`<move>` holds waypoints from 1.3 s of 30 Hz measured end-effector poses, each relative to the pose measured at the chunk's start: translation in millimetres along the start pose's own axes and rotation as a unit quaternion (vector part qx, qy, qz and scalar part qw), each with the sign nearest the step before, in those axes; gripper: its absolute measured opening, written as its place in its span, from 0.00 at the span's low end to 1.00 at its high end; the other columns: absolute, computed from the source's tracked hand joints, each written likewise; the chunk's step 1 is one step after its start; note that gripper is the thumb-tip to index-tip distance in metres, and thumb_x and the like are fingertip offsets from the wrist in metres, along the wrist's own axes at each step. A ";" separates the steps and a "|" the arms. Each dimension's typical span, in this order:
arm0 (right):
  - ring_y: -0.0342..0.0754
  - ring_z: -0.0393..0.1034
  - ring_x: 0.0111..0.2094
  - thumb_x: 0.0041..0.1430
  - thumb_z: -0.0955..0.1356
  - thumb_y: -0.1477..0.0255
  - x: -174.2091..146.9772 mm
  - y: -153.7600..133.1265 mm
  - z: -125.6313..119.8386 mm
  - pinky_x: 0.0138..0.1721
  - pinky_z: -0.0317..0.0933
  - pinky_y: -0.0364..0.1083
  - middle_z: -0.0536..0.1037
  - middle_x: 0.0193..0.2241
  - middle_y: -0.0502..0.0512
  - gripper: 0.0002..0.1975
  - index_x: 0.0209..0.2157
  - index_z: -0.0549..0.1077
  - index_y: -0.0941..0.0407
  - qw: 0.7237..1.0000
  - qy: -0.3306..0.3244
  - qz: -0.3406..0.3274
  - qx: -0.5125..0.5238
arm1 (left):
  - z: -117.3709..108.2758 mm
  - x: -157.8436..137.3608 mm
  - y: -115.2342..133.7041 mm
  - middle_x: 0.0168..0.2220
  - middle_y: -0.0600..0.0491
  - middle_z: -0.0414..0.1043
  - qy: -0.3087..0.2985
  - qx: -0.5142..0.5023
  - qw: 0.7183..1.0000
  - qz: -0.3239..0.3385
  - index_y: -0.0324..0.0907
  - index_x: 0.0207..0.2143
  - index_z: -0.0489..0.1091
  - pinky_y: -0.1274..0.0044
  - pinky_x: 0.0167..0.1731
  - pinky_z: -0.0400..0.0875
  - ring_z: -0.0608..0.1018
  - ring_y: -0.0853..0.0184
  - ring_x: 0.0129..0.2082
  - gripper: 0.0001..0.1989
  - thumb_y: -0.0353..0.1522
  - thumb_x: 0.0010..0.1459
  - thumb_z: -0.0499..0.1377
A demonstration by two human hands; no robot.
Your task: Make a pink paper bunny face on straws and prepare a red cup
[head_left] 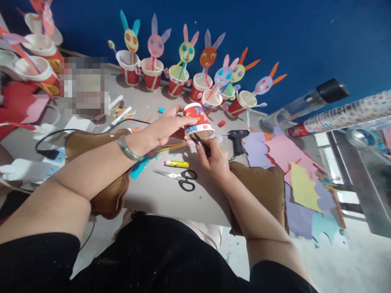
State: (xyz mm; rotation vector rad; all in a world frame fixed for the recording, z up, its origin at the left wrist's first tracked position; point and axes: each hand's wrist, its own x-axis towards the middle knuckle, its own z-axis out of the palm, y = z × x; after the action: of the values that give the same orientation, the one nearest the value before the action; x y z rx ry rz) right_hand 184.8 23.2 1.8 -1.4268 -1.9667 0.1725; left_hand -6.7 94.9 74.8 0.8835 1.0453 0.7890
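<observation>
My left hand (174, 124) grips a red printed paper cup (195, 116), tilted with its white-rimmed mouth toward me. In my right hand (215, 158) is a slim black pointed tool (200, 141), its tip at the cup's rim; my fingers hide most of it, so its exact kind is unclear. Just below the cup lie yellow-pink straws (171, 147), partly behind my left wrist. Nearer me on the table are a yellow glue stick (177, 163) and open scissors with black handles (180, 177). A black hot glue gun (238, 140) sits right of my right hand.
Several finished rabbit-faced cups (152, 75) line the blue wall, with more at far left. Stacked paper cups (342, 114) and a clear tube (302, 103) lie at right. Coloured paper (290, 152) covers the right side. Brown cushions (259, 191) flank the front edge; a power strip (51, 162) is left.
</observation>
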 end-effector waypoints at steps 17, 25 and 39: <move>0.49 0.75 0.30 0.70 0.65 0.61 2.5 -0.3 -3.7 0.32 0.65 0.46 0.82 0.33 0.56 0.12 0.43 0.74 0.54 0.996 -0.062 0.036 0.056 | -6.4 2.6 -4.9 0.38 0.52 0.80 -0.043 0.040 0.998 0.021 0.43 0.52 0.67 0.79 0.31 0.76 0.83 0.69 0.30 0.23 0.30 0.55 0.67; 0.47 0.70 0.25 0.70 0.64 0.59 2.2 1.4 -3.5 0.28 0.59 0.45 0.80 0.27 0.54 0.15 0.42 0.75 0.55 0.997 -0.072 0.033 0.017 | 0.3 -3.2 0.4 0.34 0.55 0.77 -0.008 0.051 0.999 0.000 0.43 0.49 0.66 0.78 0.33 0.77 0.81 0.70 0.28 0.19 0.27 0.56 0.65; 0.46 0.65 0.22 0.69 0.65 0.58 4.5 2.5 -5.0 0.27 0.57 0.45 0.77 0.25 0.53 0.15 0.40 0.74 0.55 0.995 -0.090 0.032 0.020 | -3.4 1.1 -4.1 0.32 0.56 0.76 -0.022 0.041 0.999 0.013 0.42 0.49 0.66 0.80 0.30 0.75 0.79 0.72 0.27 0.19 0.27 0.56 0.66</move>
State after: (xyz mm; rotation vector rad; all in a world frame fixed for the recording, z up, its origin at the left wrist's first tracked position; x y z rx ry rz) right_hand 189.0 26.7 6.4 -1.4940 -2.0496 0.3793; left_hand -9.1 94.9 70.0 0.9822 1.0356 0.7499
